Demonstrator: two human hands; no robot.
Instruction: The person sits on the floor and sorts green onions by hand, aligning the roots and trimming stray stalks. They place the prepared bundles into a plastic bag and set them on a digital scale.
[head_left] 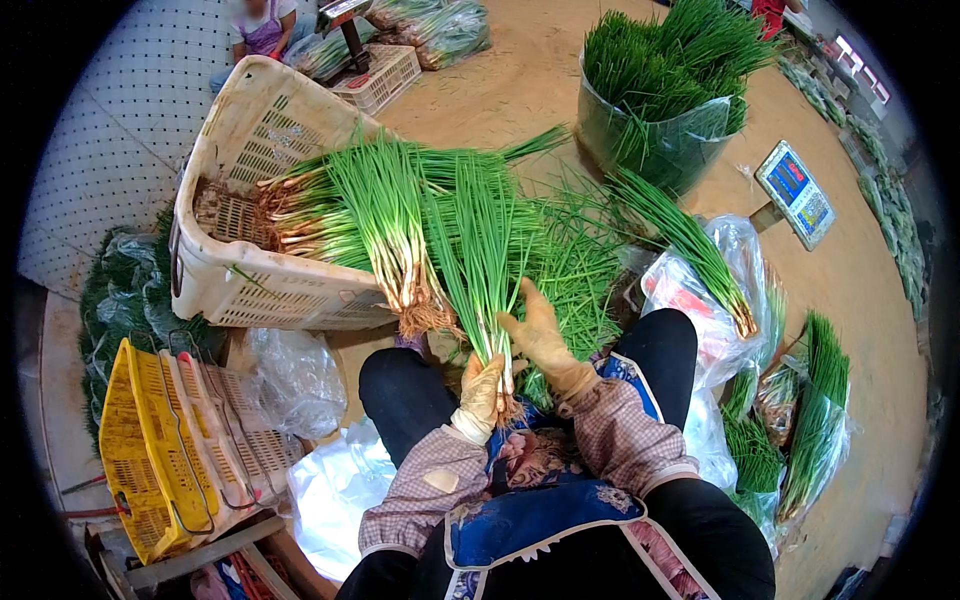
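My gloved left hand (480, 392) is closed around the root end of a bunch of scallions (481, 290), its green leaves pointing away from me. Just right of the stems is my gloved right hand (550, 345), with thumb and forefinger apart; I cannot tell whether it touches them. A second bunch of scallions (398, 235) lies to the left, roots toward me. Behind it, a pile of scallions (310, 215) rests in a tipped white plastic crate (275, 285). Loose green leaves (580, 270) are heaped beyond my right hand.
A large bag of upright greens (660, 130) stands at the far right, near a digital scale (797, 195). Bagged scallions (815, 430) lie to my right. Yellow crates (150, 450) and clear plastic bags (340, 485) are at left. Another person (265, 30) sits far left.
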